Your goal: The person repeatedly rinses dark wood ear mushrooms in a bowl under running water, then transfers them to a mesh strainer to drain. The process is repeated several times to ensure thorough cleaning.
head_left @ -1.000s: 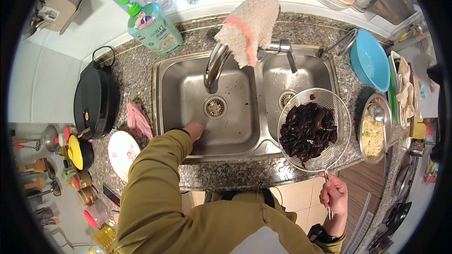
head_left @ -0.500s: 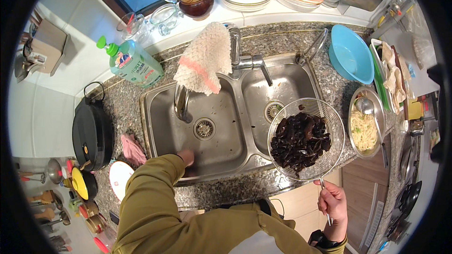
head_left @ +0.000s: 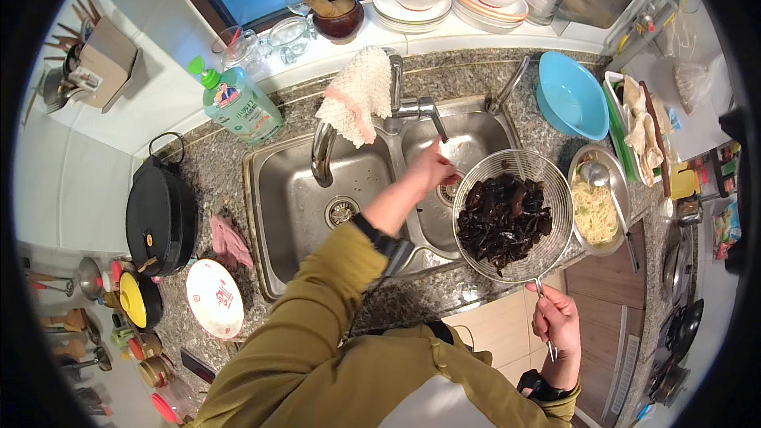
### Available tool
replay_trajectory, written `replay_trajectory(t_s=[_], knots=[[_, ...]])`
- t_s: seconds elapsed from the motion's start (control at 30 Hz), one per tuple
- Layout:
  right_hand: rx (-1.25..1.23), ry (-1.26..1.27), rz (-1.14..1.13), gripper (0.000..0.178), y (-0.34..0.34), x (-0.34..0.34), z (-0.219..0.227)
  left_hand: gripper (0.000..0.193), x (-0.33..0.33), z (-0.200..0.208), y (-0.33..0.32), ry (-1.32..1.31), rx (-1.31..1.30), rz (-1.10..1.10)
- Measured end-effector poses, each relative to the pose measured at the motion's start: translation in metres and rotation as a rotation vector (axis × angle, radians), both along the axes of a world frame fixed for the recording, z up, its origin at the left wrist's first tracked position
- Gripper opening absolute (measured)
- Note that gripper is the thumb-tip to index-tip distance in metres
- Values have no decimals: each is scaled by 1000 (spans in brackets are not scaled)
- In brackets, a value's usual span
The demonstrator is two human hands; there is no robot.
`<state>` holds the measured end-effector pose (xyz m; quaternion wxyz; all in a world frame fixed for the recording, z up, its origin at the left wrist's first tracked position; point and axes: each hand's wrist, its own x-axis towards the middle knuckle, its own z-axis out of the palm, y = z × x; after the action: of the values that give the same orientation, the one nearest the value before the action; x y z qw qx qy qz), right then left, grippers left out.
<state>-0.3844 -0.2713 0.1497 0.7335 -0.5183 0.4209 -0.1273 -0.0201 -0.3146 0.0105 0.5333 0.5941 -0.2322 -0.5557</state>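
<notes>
A round wire-mesh strainer (head_left: 564, 214) full of wet dark wood ear mushrooms (head_left: 507, 218) hangs level over the front edge of the right sink basin (head_left: 424, 226). My right hand (head_left: 555, 319) is closed round its metal handle. Stretched across the double sink, my left hand (head_left: 432, 168) has its fingers apart and holds nothing. One fingertip is beside the lower end of the faucet lever (head_left: 434, 116); whether they touch I cannot tell. Its other fingers are close to the strainer's left rim. A pale cloth (head_left: 358, 95) drapes over the curved spout (head_left: 320, 154) above the left basin.
Right of the strainer stands an oval metal bowl (head_left: 622, 226) of noodle-like shreds with a ladle (head_left: 594, 173). Behind it are a blue basin (head_left: 572, 95) and a tray (head_left: 614, 83). Left lie a pink cloth (head_left: 230, 242), a white plate (head_left: 214, 299) and a black appliance (head_left: 158, 214).
My left hand has moved from the front of the left basin across to the right basin, near the faucet lever. My right hand keeps holding the strainer. The view has shifted slightly.
</notes>
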Motion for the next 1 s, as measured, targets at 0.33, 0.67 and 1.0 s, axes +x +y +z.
replay_trajectory(t_s=[0.33, 0.67, 1.0], knots=[[-46, -33, 42, 30, -14, -14, 4, 33, 28, -32, 103, 645, -80, 712], [-16, -49, 172, 30, -29, 21, 2, 26, 62, -7, 183, 488, -142, 976], [-5, -35, 242, 30, -22, 26, -3, 28, 64, -5, 185, 445, -167, 908]])
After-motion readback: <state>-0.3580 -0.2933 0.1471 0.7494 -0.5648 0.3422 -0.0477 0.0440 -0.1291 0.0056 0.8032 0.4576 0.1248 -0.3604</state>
